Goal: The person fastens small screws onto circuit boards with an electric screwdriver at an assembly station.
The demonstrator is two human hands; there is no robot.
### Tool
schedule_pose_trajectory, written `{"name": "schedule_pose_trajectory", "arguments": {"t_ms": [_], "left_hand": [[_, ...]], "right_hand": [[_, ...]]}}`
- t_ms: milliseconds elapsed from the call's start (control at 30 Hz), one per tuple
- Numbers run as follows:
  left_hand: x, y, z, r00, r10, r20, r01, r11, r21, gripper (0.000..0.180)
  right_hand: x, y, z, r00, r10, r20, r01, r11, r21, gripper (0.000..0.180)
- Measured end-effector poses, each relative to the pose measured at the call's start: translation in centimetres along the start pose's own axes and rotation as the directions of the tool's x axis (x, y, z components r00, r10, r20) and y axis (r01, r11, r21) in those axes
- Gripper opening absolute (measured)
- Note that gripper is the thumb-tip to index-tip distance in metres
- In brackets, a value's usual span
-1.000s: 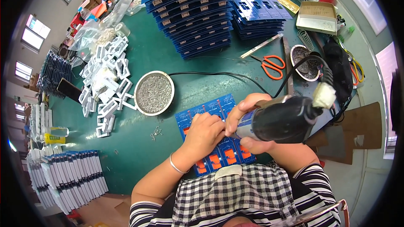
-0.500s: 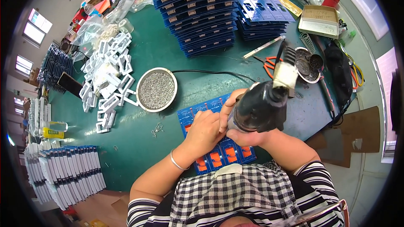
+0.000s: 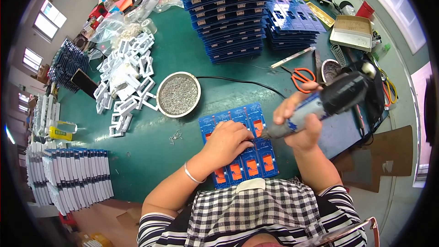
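My right hand [image 3: 302, 138] is wrapped round a grey and black electric screwdriver [image 3: 343, 92], held tilted with its tip down and to the left. The tip meets a blue circuit board panel [image 3: 231, 113] with orange cut-out areas, lying flat in front of me. On the panel rests my left hand [image 3: 226, 142], thumb and forefinger drawn together beside the screwdriver tip. Whatever is between those fingertips is too small to make out. A round bowl [image 3: 200, 95] of small screws [image 3: 177, 94] stands beyond my left hand, and several loose screws [image 3: 175, 136] lie nearer.
Tall stacks of blue boards [image 3: 228, 23] stand at the back. White plastic frames [image 3: 132, 80] are heaped at the left, near stacked white-edged assemblies [image 3: 77, 174]. A black cord [image 3: 242, 80] crosses the table. Orange-handled pliers [image 3: 302, 78] and an open cardboard box [image 3: 351, 32] lie right.
The screwdriver has swung from nearly upright to a rightward lean, and my right hand has moved right, away from my left. My left hand stays on the panel.
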State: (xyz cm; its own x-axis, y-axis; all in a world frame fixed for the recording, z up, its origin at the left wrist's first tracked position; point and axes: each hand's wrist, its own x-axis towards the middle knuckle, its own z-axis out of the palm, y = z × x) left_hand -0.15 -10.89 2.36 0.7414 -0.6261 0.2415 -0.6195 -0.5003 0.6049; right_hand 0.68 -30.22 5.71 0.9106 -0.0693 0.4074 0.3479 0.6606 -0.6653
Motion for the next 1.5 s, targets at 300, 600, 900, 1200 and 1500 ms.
{"name": "schedule_pose_trajectory", "arguments": {"t_ms": [300,600,900,1200,1500], "left_hand": [[-0.9,-8.5,-9.4,0.91,-0.218,-0.354,0.356,0.849,0.39,0.01],[0.0,-9.5,-10.6,0.867,-0.411,-0.283,0.491,0.803,0.339,0.009],[-0.9,-6.5,-8.8,0.77,-0.536,-0.346,0.516,0.842,-0.155,0.016],[-0.4,1.1,-1.4,0.997,-0.078,-0.028,0.072,0.984,-0.162,0.013],[-0.8,1.6,-0.4,0.986,-0.143,0.086,0.156,0.973,-0.17,0.016]], "right_hand": [[-1.3,-2.9,-0.9,0.997,-0.074,-0.034,0.073,0.997,-0.026,0.061],[-1.2,-2.4,-0.5,0.999,-0.036,-0.016,0.035,0.998,-0.043,0.064],[-1.5,-2.4,-0.7,0.997,-0.058,-0.058,0.058,0.998,0.007,0.063],[-1.3,-3.0,-0.7,0.991,-0.094,-0.095,0.097,0.995,0.022,0.064],[-2.0,-2.9,0.9,0.995,-0.086,-0.045,0.088,0.996,0.032,0.065]]}}
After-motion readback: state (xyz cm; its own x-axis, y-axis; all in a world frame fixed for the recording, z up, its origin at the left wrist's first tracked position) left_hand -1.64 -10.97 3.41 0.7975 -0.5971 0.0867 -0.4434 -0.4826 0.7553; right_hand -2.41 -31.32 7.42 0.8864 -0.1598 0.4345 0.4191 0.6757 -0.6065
